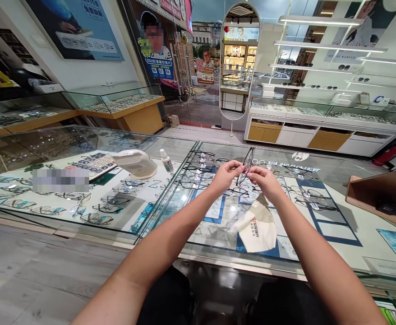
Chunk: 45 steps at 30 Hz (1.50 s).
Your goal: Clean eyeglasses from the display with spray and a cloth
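A thin dark pair of eyeglasses (pixel 250 159) is held up over the glass display counter, turned nearly edge-on to me. My left hand (pixel 227 175) is closed on it from the left, thumb and fingers pinching near the middle of the frame. From the right, my right hand (pixel 263 179) pinches the same glasses, fingertips close to the left hand's. Just below my hands, a cream cleaning cloth (pixel 259 225) with printed lettering lies crumpled on the glass top. Which exact part of the frame each fingertip grips is too small to tell.
Rows of eyeglasses (pixel 198 170) lie under the counter glass. Left of my hands stand a small spray bottle (pixel 166 161), a white scanner-like device (pixel 135 163) and a keyboard (pixel 91 163). A wooden box (pixel 384 194) sits at the right. An oval mirror (pixel 240 63) stands beyond.
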Each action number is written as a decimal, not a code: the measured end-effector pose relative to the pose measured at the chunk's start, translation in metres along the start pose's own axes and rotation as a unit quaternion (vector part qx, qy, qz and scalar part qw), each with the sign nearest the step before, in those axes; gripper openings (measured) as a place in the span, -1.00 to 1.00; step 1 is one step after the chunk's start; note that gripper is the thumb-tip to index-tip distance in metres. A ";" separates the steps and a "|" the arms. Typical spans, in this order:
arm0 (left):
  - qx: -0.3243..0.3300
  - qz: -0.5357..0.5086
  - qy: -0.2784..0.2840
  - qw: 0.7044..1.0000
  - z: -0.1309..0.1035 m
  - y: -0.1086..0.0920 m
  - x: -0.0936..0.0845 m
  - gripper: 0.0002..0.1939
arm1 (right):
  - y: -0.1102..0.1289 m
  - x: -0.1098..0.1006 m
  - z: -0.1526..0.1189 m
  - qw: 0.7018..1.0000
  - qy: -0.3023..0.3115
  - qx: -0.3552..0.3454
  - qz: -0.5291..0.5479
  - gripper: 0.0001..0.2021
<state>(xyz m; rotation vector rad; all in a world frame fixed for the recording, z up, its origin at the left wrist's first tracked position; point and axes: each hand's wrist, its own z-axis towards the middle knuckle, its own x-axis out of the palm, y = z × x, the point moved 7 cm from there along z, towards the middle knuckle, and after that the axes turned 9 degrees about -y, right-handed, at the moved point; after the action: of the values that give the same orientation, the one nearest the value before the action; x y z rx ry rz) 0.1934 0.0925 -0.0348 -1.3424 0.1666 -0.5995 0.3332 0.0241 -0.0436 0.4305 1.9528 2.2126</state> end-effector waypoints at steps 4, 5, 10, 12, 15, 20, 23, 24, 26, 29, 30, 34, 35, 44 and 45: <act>-0.005 0.012 0.008 1.000 0.000 0.002 0.000 -0.47 | -0.002 0.001 0.000 1.000 0.007 0.005 0.004 -0.73; -0.006 0.012 0.010 1.000 0.000 0.003 0.000 -0.47 | -0.002 0.001 0.000 1.000 0.009 0.005 0.006 -0.73; -0.031 -0.008 0.027 0.999 0.001 0.009 -0.001 -0.49 | -0.003 0.002 0.000 0.999 0.032 0.010 0.010 -0.68; -0.049 -0.021 0.038 0.998 0.001 0.012 -0.001 -0.51 | -0.002 0.003 -0.001 0.999 0.046 0.012 0.009 -0.66; -0.076 -0.038 0.057 0.995 0.001 0.016 -0.001 -0.52 | -0.001 0.003 -0.001 0.998 0.059 0.009 -0.006 -0.64; -0.115 -0.075 0.070 0.988 -0.001 0.017 0.000 -0.52 | -0.002 0.000 -0.001 0.998 0.061 0.008 -0.026 -0.63; -0.132 -0.088 0.076 0.984 -0.003 0.016 0.002 -0.52 | -0.003 0.000 -0.001 0.998 0.057 0.012 -0.031 -0.59; -0.139 -0.093 0.081 0.983 -0.004 0.016 0.003 -0.52 | -0.004 0.001 -0.002 0.998 0.057 0.014 -0.032 -0.59; -0.151 -0.104 0.089 0.979 -0.005 0.017 0.005 -0.52 | -0.003 0.002 -0.004 0.998 0.059 0.017 -0.028 -0.59; -0.162 -0.118 0.092 0.975 -0.006 0.016 0.006 -0.51 | 0.000 0.005 -0.007 0.997 0.067 0.023 -0.008 -0.61; -0.164 -0.120 0.095 0.974 -0.006 0.016 0.007 -0.51 | 0.002 0.006 -0.008 0.997 0.070 0.025 -0.005 -0.61; -0.168 -0.121 0.104 0.973 -0.005 0.016 0.006 -0.52 | 0.005 0.007 -0.009 0.997 0.071 0.026 -0.017 -0.57; -0.166 -0.118 0.102 0.974 -0.005 0.016 0.005 -0.51 | 0.005 0.007 -0.009 0.997 0.072 0.024 -0.019 -0.57; -0.078 -0.026 0.049 0.995 0.005 0.007 -0.009 -0.48 | 0.008 -0.004 0.000 0.999 0.025 -0.003 -0.036 -0.69; -0.055 -0.008 0.033 0.998 0.007 0.003 -0.011 -0.48 | 0.010 -0.008 0.002 0.999 0.005 -0.013 -0.042 -0.71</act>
<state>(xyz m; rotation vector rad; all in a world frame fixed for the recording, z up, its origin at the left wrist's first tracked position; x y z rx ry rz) 0.1880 0.1045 -0.0389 -1.4317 0.2456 -0.6573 0.3418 0.0220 -0.0340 0.3279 1.9074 2.1912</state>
